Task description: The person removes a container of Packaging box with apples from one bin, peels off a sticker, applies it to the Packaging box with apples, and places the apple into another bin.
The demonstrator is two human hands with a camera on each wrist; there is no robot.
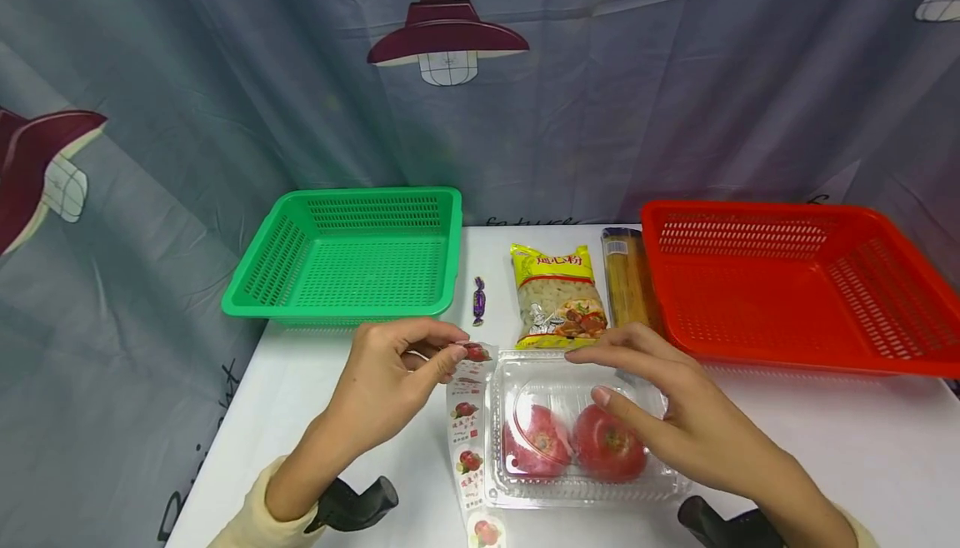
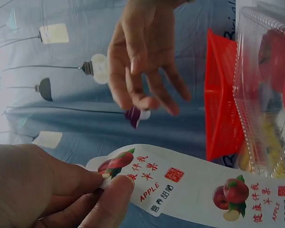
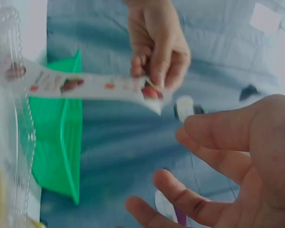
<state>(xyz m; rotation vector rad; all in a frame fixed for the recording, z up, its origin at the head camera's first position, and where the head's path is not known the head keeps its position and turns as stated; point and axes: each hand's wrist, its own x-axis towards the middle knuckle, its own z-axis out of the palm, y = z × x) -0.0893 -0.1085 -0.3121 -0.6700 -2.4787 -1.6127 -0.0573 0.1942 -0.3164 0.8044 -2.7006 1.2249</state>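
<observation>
My left hand pinches the upper end of a strip of apple stickers between thumb and fingers. In the left wrist view, a sticker printed with red apples and writing sits at the pinched end. The strip runs down along the left side of a clear plastic clamshell box, whose lid is down. Two red apples show through the lid. Over the box's right part is my right hand, holding nothing, its fingers spread and slightly bent in the right wrist view.
Behind the box lie a yellow bag of pasta, a pack of long noodles and a purple-wrapped candy. A green basket stands at the back left, a red basket at the back right, on the white table.
</observation>
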